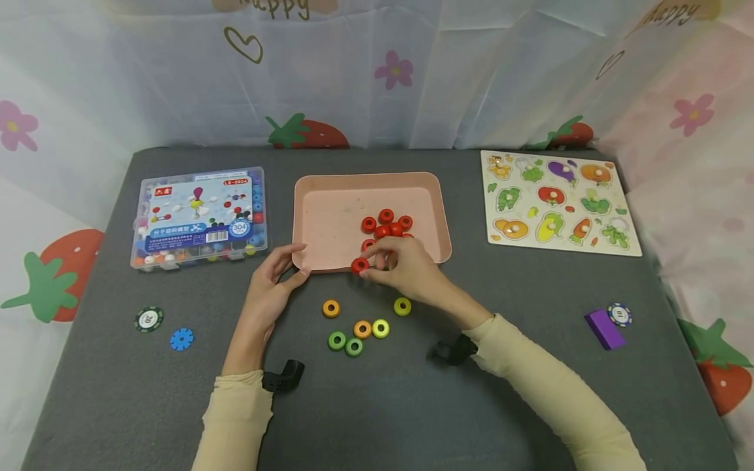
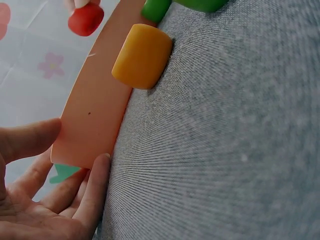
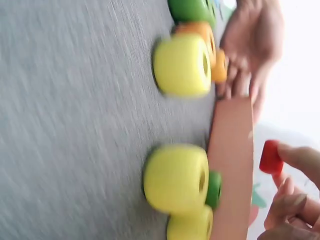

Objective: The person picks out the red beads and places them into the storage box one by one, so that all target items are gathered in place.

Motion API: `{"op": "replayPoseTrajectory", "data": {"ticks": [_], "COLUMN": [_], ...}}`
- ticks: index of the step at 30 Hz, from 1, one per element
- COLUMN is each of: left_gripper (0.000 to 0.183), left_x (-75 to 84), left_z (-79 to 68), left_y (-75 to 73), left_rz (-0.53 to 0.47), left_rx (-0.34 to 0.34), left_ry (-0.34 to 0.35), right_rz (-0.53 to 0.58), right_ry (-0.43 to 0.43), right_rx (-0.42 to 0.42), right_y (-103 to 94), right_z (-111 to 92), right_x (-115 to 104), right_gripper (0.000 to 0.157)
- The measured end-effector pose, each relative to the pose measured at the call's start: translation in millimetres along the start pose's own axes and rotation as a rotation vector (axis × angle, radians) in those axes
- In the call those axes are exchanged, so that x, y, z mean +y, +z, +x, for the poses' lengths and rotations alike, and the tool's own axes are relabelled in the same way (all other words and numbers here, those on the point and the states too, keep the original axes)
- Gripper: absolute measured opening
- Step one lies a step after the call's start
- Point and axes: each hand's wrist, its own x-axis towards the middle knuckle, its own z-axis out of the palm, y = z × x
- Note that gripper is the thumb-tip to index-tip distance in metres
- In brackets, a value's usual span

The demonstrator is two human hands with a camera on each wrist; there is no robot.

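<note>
A shallow pink tray point(image 1: 330, 222) lies on the table with several red ring beads point(image 1: 385, 216) in its right half. My left hand point(image 1: 268, 288) holds the tray's near left corner, thumb and fingers on its walls. Between thumb and fingers, my right hand point(image 1: 412, 271) pinches one red bead point(image 1: 360, 265) over the tray's near rim; the left wrist view shows this red bead point(image 2: 86, 20) raised above the rim. In front of the tray lie orange beads point(image 1: 331, 309), yellow beads point(image 1: 402, 306) and green beads point(image 1: 337, 341). My right hand hides part of the red group.
On the left stands a clear plastic box point(image 1: 203, 216) of small coloured parts, with a green-black chip point(image 1: 149, 319) and a blue disc point(image 1: 181, 339) nearer me. A vegetable puzzle board point(image 1: 559, 203) lies at right, beyond a purple block point(image 1: 605, 329) and another chip point(image 1: 620, 314).
</note>
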Motion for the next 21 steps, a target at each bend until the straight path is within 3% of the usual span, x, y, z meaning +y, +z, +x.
{"op": "replayPoseTrajectory", "data": {"ticks": [3, 10, 21], "left_gripper": [0.045, 0.045, 0.044], "left_x": [1.1, 1.6, 1.9], "left_z": [-0.6, -1.0, 1.1], "left_y": [0.2, 0.7, 1.5], "left_rz": [0.001, 0.008, 0.023], "left_rx": [-0.002, -0.001, 0.012], "left_ry": [0.0, -0.005, -0.013], "right_rz": [0.003, -0.111, -0.128], "right_ry": [0.048, 0.194, 0.207], "right_rx": [0.064, 0.125, 0.186], "right_y": [-8.4, -16.0, -16.1], "right_z": [7.7, 19.4, 21.2], "right_x": [6.3, 23.8, 28.1], "right_gripper": [0.024, 0.023, 0.029]}}
